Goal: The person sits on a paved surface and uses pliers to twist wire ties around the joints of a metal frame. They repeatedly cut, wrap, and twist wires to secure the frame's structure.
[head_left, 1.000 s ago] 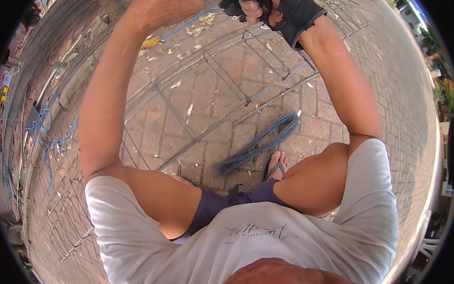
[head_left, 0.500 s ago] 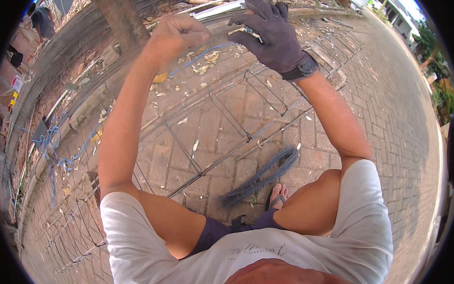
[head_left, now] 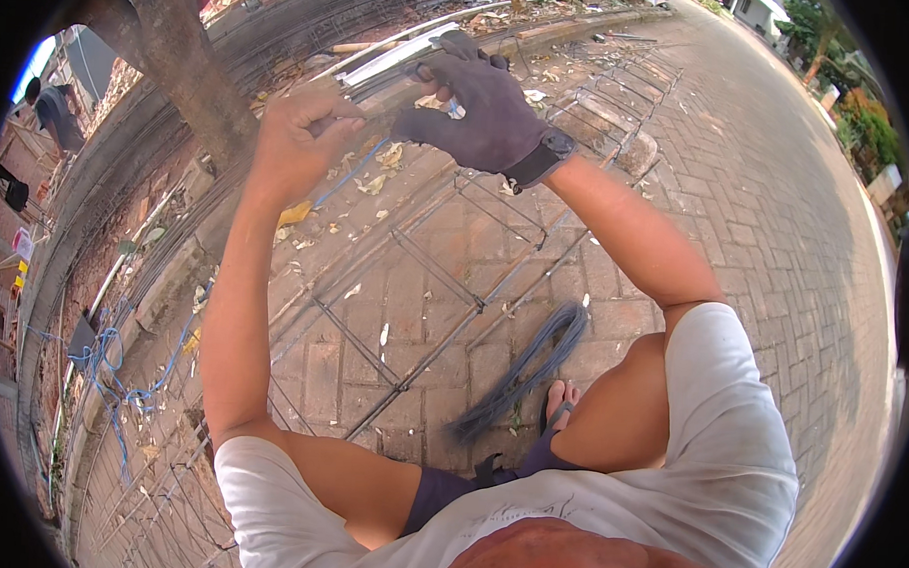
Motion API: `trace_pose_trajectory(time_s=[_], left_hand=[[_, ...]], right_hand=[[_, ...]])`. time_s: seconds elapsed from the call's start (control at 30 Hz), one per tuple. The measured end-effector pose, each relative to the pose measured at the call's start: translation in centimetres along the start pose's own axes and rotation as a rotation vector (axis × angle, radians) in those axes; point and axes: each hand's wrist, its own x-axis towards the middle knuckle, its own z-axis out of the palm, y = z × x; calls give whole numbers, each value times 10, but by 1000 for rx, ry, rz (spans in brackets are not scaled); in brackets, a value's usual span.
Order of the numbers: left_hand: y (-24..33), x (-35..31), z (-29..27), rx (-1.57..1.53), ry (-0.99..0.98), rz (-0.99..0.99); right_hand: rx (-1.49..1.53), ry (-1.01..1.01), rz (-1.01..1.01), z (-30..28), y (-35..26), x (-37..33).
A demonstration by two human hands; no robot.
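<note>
My bare left hand (head_left: 301,146) is raised at the upper left, thumb and forefinger pinched together. Whatever may be between them is too small to make out. Close on its right is my right hand (head_left: 488,117) in a dark glove, its thumb stretched toward the left hand and its fingers bent, with a gap between. Below both hands a long steel rebar frame (head_left: 401,387) lies diagonally over the paving. A looped bundle of dark tie wire (head_left: 492,401) rests on the bricks between the frame and my foot.
Tangled blue string (head_left: 97,352) lies to the left. Behind my left hand rises a tree trunk (head_left: 191,75) beside a low concrete kerb with long bars along it. Dry leaves (head_left: 373,184) litter the ground. Another person (head_left: 55,115) is far off at the upper left.
Both hands have come a little nearer and to the left. The fingers of my gloved right hand are more bent than before. The whole view has shifted slightly.
</note>
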Motion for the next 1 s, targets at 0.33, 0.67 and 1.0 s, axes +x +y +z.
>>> trace_pose_trajectory(time_s=[0.33,0.67,1.0], left_hand=[[6,2,-1,-2,-8,82],[3,-1,-2,-97,63,-71],[12,-1,-9,0,16,12]], right_hand=[[961,-272,693,-4,-10,10],[-10,284,-224,1,-17,4],[-173,351,-383,-6,-17,8]])
